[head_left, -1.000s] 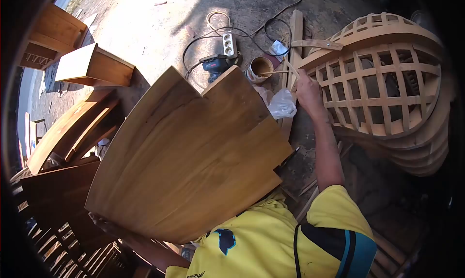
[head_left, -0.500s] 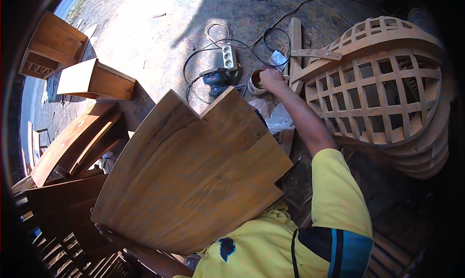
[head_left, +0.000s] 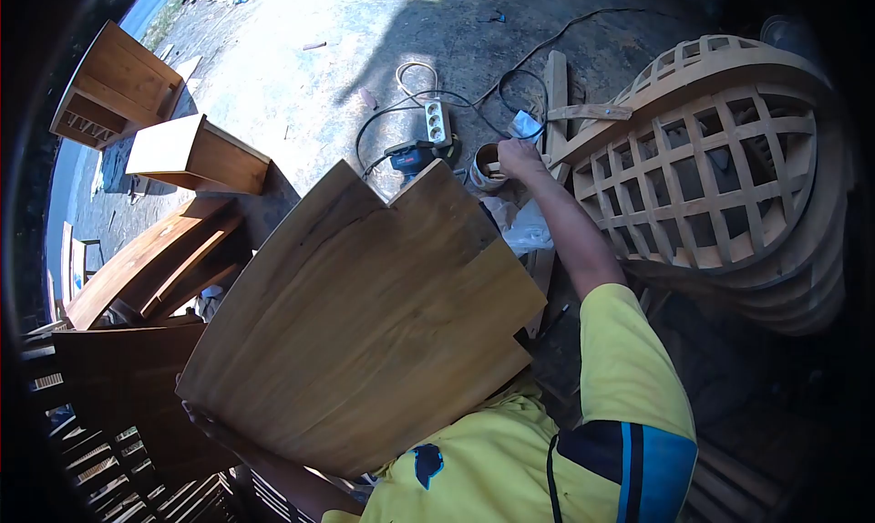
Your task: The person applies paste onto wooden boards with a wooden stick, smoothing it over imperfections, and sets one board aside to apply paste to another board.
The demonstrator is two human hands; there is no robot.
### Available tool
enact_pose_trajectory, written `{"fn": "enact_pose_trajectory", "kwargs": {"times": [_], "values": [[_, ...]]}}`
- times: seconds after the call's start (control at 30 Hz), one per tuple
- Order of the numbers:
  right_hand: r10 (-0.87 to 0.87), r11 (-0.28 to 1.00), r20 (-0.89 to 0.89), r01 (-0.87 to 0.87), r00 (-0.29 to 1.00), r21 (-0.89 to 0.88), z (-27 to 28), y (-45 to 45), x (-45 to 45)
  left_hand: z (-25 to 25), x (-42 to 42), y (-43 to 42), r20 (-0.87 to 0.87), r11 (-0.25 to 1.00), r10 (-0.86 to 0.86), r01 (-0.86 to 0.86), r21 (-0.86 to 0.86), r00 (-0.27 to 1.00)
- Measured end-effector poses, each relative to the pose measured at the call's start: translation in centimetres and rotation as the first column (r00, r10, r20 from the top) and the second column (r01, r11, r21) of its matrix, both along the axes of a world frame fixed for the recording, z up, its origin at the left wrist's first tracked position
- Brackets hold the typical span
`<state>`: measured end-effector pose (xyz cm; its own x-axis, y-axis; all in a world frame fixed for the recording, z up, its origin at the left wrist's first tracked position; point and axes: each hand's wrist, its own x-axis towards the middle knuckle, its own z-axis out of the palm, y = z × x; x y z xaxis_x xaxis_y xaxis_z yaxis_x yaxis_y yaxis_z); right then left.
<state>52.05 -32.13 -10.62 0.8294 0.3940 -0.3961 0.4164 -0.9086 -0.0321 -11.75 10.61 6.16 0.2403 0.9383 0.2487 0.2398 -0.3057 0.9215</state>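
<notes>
Fingers [head_left: 510,165] bunched close, the right hand [head_left: 522,158] is at the mouth of a can [head_left: 480,180] on the floor; a pale piece [head_left: 494,169] shows inside the rim just beside the fingertips, but whether they grip it cannot be told; the left hand [head_left: 208,420] is at the lower-left corner of a broad wooden panel [head_left: 365,322], touching its edge, mostly hidden beneath, so how tightly it closes is unclear.

The panel lies tilted in front of the person's yellow shirt [head_left: 492,450], one face upward; its shaping looks well advanced, with the curved left side, the notch at the top and the stepped cuts on the right already made; no fresh smear can be made out on that face, though the underside is out of sight; how much is left cannot be judged further.

Beyond the notch sit a power tool [head_left: 415,161] and a power strip [head_left: 437,124]; a plastic bag [head_left: 529,229] lies between the panel and the right forearm; farther right stands a lattice wooden frame [head_left: 702,204], its crossing strips in place; to the left are a box-like wooden piece [head_left: 219,163] and curved boards [head_left: 137,272].
</notes>
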Motion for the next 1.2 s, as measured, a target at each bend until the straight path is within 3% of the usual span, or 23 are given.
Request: {"fn": "enact_pose_trajectory", "kwargs": {"times": [0.17, 0.2, 0.23, 0.27, 0.3, 0.37, 0.53, 0.57, 0.67, 0.7, 0.73, 0.77, 0.8, 0.87, 0.97, 1.0, 1.17, 1.2], "values": [[-0.158, 0.969, 0.029, 0.149, 0.987, 0.197, 1.0, -5.8, 0.6, 0.5, 0.8, -0.1, 0.010, 0.999, -0.013, 0.013, 0.034, 1.000], [-0.172, 0.936, -0.048, 0.178, 0.984, 0.303, 1.3, -6.9, 0.6, 0.4, 0.9, 0.2, 0.016, 0.999, -0.022, 0.021, 0.039, 1.000], [-0.174, 0.891, -0.122, 0.209, 0.977, 0.402, 2.2, -7.7, 0.3, 0.5, 1.1, 0.5, 0.016, 0.999, -0.031, 0.030, 0.043, 0.999], [-0.209, 0.813, -0.309, 0.340, 0.928, 0.472, 3.1, -8.6, -0.1, 0.6, 1.0, 0.8, 0.014, 0.998, -0.041, 0.040, 0.042, 0.999], [-0.207, 0.813, -0.303, 0.336, 0.930, 0.476, 4.0, -9.3, -0.7, 0.7, 1.3, 1.1, 0.019, 0.998, -0.051, 0.050, 0.045, 0.999], [-0.255, 0.624, -0.430, 0.487, 0.866, 0.611, 5.3, -10.5, -2.2, 1.0, 1.9, 1.8, 0.018, 0.995, -0.082, 0.081, 0.053, 0.996], [-0.210, 0.365, -0.457, 0.503, 0.864, 0.784, 11.3, -11.3, -7.2, 1.9, 2.3, 2.6, -0.002, 0.991, -0.123, 0.123, 0.058, 0.992], [-0.212, 0.367, -0.461, 0.507, 0.862, 0.780, 11.5, -11.2, -7.6, 1.8, 2.1, 2.9, -0.009, 0.990, -0.128, 0.129, 0.051, 0.992], [-0.246, 0.671, -0.161, 0.288, 0.956, 0.683, 11.5, -10.9, -8.1, 1.3, 1.9, 4.2, -0.029, 0.988, -0.146, 0.147, 0.037, 0.989], [-0.173, 0.749, 0.024, 0.116, 0.985, 0.652, 8.6, -10.7, -7.3, 1.1, 1.6, 4.4, -0.030, 0.989, -0.145, 0.146, 0.029, 0.989], [-0.140, 0.789, 0.054, 0.078, 0.989, 0.609, 6.2, -10.0, -6.5, 0.8, 1.3, 4.8, -0.023, 0.988, -0.148, 0.148, 0.030, 0.989], [-0.108, 0.872, 0.141, 0.025, 0.984, 0.489, 4.0, -9.0, -6.1, 0.8, 1.5, 4.7, -0.012, 0.988, -0.147, 0.147, 0.041, 0.989], [-0.064, 0.930, 0.141, 0.007, 0.988, 0.367, 5.3, -7.5, -6.7, 0.8, 1.7, 4.7, -0.001, 0.988, -0.145, 0.145, 0.051, 0.989], [-0.025, 0.969, 0.246, -0.037, 0.969, 0.246, 1.7, -5.1, -4.8, 1.2, 1.9, 3.7, 0.011, 0.992, -0.108, 0.107, 0.069, 0.994], [0.022, 0.990, 0.211, -0.052, 0.977, 0.134, -2.4, -2.3, -2.1, 2.3, 1.5, 2.7, 0.002, 0.998, -0.018, 0.017, 0.056, 1.000], [0.071, 0.994, 0.216, -0.086, 0.974, 0.060, -5.0, -1.7, -0.8, 2.5, 0.8, 2.7, 0.047, 0.997, -0.077, 0.076, 0.016, 0.996], [0.057, 0.995, 0.093, -0.065, 0.994, 0.080, -4.3, -0.3, -0.1, 3.2, -1.9, 2.4, 0.245, 0.943, -0.274, 0.309, -0.120, 0.930], [0.034, 0.995, 0.085, -0.042, 0.996, 0.094, -3.8, -0.1, 0.0, 3.1, -1.5, 2.3, 0.187, 0.970, -0.187, 0.211, -0.118, 0.964]]}}
